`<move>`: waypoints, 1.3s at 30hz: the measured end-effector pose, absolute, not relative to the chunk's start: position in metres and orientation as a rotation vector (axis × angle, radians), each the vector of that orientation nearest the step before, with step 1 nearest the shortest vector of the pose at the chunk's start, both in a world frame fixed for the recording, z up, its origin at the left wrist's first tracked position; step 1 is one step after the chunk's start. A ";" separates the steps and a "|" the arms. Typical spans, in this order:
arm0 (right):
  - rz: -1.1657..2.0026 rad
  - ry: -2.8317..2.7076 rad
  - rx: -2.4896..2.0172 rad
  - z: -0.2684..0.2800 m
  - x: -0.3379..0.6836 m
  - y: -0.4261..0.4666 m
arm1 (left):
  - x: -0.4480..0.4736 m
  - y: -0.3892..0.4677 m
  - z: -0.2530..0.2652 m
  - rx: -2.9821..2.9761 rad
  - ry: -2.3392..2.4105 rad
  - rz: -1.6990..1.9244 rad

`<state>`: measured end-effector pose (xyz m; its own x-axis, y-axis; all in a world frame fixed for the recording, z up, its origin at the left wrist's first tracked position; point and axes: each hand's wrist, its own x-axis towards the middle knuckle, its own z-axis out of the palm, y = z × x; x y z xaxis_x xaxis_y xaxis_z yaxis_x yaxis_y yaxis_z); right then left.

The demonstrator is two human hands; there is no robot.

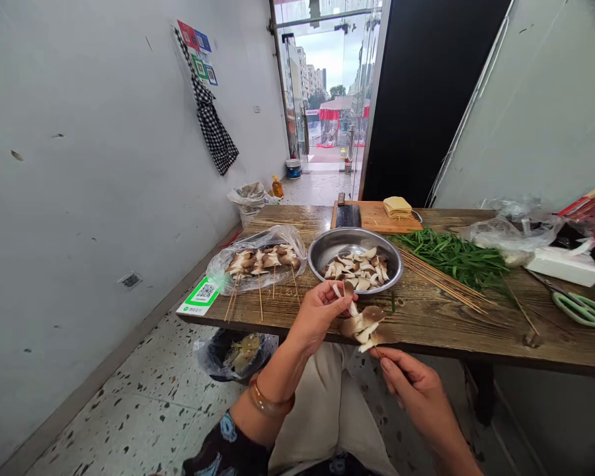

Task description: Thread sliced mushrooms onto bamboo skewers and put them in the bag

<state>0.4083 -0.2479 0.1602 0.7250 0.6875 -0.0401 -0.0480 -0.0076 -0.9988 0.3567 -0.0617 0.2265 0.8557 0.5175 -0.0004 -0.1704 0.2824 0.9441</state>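
Observation:
My left hand (320, 314) pinches an oyster mushroom piece (348, 294) between thumb and fingers, close to the table's front edge. Lower and to the right, my right hand (416, 387) is closed on the end of a skewer; most of that stick is hidden by the mushrooms (367, 324) threaded on it. Just beyond both hands stands a steel bowl (318, 239) with loose mushroom pieces (361, 270) in it. Finished-looking mushroom skewers (262, 259) lie on a clear plastic bag (215, 271) to the left, their sticks pointing toward me.
Bare skewers (441, 281) and green chives (451, 254) lie right of the bowl. Behind it, a cutting board (374, 215) carries a cleaver (348, 216) and stacked tofu sheets (397, 207). Scissors (582, 309) rest far right. A lined bin (218, 360) stands below the table's left side.

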 end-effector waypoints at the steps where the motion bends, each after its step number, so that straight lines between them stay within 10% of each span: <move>1: 0.629 -0.549 -1.475 0.161 0.408 -0.248 | 0.356 -0.062 0.227 1.198 0.323 0.461; 39: 0.184 -0.066 -1.289 0.164 0.423 -0.227 | 0.369 -0.118 0.208 2.073 -0.001 0.720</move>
